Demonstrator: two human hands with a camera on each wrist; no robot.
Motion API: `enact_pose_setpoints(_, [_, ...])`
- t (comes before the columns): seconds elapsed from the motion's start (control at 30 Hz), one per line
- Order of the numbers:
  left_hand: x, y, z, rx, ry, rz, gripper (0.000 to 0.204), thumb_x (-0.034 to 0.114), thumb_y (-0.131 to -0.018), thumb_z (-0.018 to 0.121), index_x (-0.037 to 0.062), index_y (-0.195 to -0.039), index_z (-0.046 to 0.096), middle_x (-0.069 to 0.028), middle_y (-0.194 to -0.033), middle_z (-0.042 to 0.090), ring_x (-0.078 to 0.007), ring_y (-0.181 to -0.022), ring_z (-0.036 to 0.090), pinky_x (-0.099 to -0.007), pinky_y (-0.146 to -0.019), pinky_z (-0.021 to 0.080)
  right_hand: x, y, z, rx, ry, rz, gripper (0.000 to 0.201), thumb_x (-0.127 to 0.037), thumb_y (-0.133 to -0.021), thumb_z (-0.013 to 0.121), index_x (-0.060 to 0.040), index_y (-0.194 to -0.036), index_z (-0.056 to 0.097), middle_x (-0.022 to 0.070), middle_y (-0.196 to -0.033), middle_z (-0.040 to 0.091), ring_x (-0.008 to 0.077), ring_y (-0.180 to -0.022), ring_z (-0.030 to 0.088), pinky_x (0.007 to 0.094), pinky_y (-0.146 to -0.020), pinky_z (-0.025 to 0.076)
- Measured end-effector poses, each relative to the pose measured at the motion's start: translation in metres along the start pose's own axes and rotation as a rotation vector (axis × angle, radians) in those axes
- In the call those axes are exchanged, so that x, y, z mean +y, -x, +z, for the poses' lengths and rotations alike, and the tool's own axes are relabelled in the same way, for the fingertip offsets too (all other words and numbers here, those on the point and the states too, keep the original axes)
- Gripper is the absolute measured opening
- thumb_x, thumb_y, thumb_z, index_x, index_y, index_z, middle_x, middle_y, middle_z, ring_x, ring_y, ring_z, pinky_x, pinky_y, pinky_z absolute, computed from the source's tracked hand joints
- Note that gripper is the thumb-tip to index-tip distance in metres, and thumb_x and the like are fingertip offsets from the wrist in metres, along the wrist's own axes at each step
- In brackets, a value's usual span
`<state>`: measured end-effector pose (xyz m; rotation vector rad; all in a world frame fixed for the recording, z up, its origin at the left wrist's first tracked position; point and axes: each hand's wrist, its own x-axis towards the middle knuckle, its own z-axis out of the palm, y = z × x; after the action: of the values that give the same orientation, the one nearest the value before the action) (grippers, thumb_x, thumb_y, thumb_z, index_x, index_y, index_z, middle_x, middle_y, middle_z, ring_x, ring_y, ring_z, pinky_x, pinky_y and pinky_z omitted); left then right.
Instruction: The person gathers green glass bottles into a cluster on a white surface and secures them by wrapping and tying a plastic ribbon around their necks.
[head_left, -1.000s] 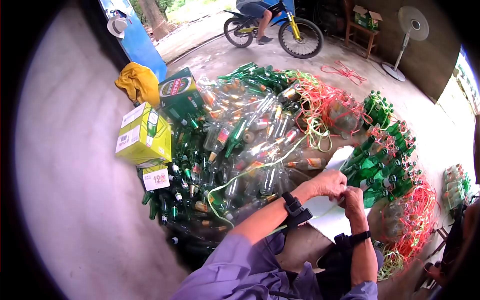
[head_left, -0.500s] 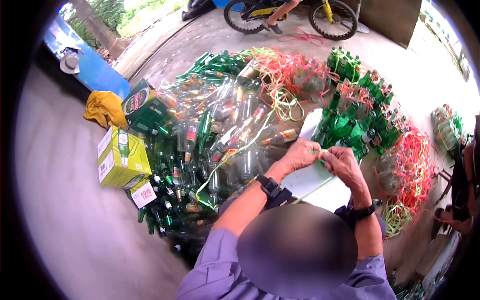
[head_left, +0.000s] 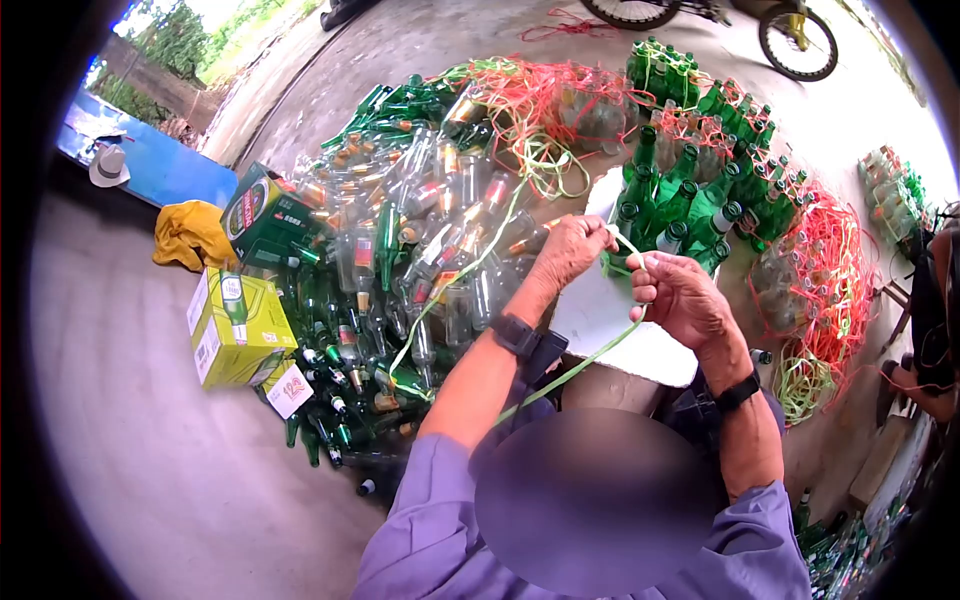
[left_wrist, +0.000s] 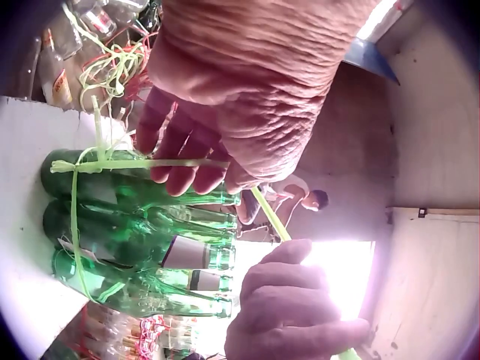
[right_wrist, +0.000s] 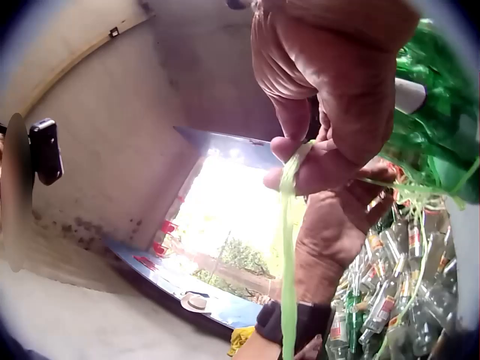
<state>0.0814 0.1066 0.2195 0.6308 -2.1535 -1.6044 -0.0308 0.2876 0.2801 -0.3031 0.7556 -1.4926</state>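
A bundle of green glass bottles (head_left: 675,205) stands upright on a white board (head_left: 640,352). A light-green plastic strap (left_wrist: 75,217) goes around the bottles and crosses itself at one side. My left hand (head_left: 572,250) pinches the strap between thumb and fingers just in front of the bundle, its other fingers lying close to the glass (left_wrist: 202,97). Opposite it, my right hand (head_left: 688,300) grips another stretch between thumb and forefinger. From there a long tail of strap (right_wrist: 288,247) runs down toward my lap. The two hands are a short gap apart.
Loose clear and green bottles (head_left: 470,290) pile up at the left, beside a yellow-green carton (head_left: 240,320) and a dark green box (head_left: 270,215). Red-strapped bottle bundles (head_left: 810,270) stand to the right. A bicycle (head_left: 795,45) is at the far edge, and tangled straps (head_left: 540,110) lie behind.
The hands, earlier together at the strap, have drawn slightly apart, with the strap between them. The head view has shifted, and the bicycle with its rider has moved right.
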Motion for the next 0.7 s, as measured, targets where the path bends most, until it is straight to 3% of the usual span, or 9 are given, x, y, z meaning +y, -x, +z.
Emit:
enact_pose_setpoints(0.03, [-0.001, -0.003, 0.001, -0.003, 0.001, -0.003, 0.028, 0.023, -0.091, 0.057, -0.0001, -0.080, 0.069, -0.0069, -0.071, 0.068, -0.0120, -0.064, 0.059, -0.0275, -0.062, 0.047, 0.007, 0.000, 0.000, 0.013, -0.035, 0.022, 0.023, -0.018, -0.097, 0.056, 0.0026, -0.107, 0.058, -0.0007, -0.077, 0.053, 0.0105, -0.068, 0.052, 0.0298, -0.062, 0.051])
enact_pose_setpoints(0.1, [0.006, -0.007, -0.004, 0.124, 0.253, -0.211, 0.027, 0.022, -0.089, 0.056, 0.0019, -0.077, 0.069, -0.0055, -0.072, 0.068, -0.0122, -0.064, 0.059, -0.0279, -0.061, 0.048, 0.017, -0.001, 0.003, 0.025, -0.100, 0.116, 0.019, -0.014, -0.096, 0.058, 0.0037, -0.101, 0.058, 0.0032, -0.082, 0.057, 0.0120, -0.068, 0.056, 0.0297, -0.062, 0.050])
enact_pose_setpoints(0.13, [0.005, -0.008, -0.009, 0.149, 0.267, -0.226, 0.026, 0.024, -0.088, 0.056, 0.0032, -0.077, 0.068, -0.0047, -0.073, 0.068, -0.0119, -0.065, 0.060, -0.0274, -0.061, 0.049, 0.021, -0.001, 0.008, 0.085, -0.066, 0.101, 0.016, -0.014, -0.094, 0.059, 0.0018, -0.096, 0.058, 0.0023, -0.079, 0.057, 0.0105, -0.064, 0.054, 0.0266, -0.057, 0.046])
enact_pose_setpoints(0.27, [0.010, -0.014, -0.018, 0.045, 0.241, -0.164, 0.026, 0.023, -0.090, 0.056, 0.0023, -0.078, 0.066, -0.0064, -0.073, 0.068, -0.0120, -0.066, 0.060, -0.0267, -0.062, 0.048, 0.012, -0.019, -0.004, 0.236, 0.076, -0.073, 0.013, -0.013, -0.093, 0.059, 0.0002, -0.095, 0.060, -0.0010, -0.072, 0.053, 0.0075, -0.058, 0.047, 0.0225, -0.051, 0.039])
enact_pose_setpoints(0.37, [0.022, -0.015, -0.021, -0.025, 0.361, -0.140, 0.023, 0.021, -0.089, 0.057, 0.0029, -0.078, 0.065, -0.0068, -0.073, 0.068, -0.0125, -0.068, 0.061, -0.0267, -0.065, 0.048, -0.002, -0.032, -0.009, 0.286, 0.046, -0.175, 0.016, -0.014, -0.094, 0.061, 0.0012, -0.097, 0.062, -0.0016, -0.073, 0.055, 0.0058, -0.058, 0.048, 0.0217, -0.051, 0.042])
enact_pose_setpoints(0.53, [0.023, -0.019, -0.020, -0.111, 0.553, -0.146, 0.021, 0.019, -0.090, 0.058, 0.0020, -0.078, 0.064, -0.0101, -0.073, 0.067, -0.0173, -0.069, 0.063, -0.0290, -0.070, 0.049, 0.013, -0.048, -0.016, 0.404, 0.174, -0.118, 0.020, -0.018, -0.092, 0.064, 0.0001, -0.084, 0.066, 0.0010, -0.068, 0.058, 0.0077, -0.051, 0.051, 0.0222, -0.045, 0.043])
enact_pose_setpoints(0.6, [0.024, -0.020, -0.018, -0.012, 0.782, -0.143, 0.022, 0.019, -0.090, 0.058, 0.0010, -0.079, 0.065, -0.0116, -0.075, 0.068, -0.0189, -0.071, 0.064, -0.0301, -0.073, 0.049, 0.021, -0.051, -0.015, 0.415, 0.245, -0.123, 0.021, -0.019, -0.092, 0.064, -0.0001, -0.082, 0.066, 0.0014, -0.067, 0.058, 0.0085, -0.051, 0.051, 0.0228, -0.045, 0.043])
enact_pose_setpoints(0.7, [0.024, -0.027, -0.018, -0.001, 0.777, -0.114, 0.023, 0.022, -0.089, 0.059, 0.0008, -0.084, 0.066, -0.0106, -0.080, 0.068, -0.0211, -0.081, 0.064, -0.0368, -0.079, 0.049, 0.034, -0.059, -0.025, 0.418, 0.310, -0.133, 0.022, -0.019, -0.092, 0.064, 0.0012, -0.084, 0.066, 0.0019, -0.068, 0.058, 0.0091, -0.052, 0.051, 0.0236, -0.046, 0.044])
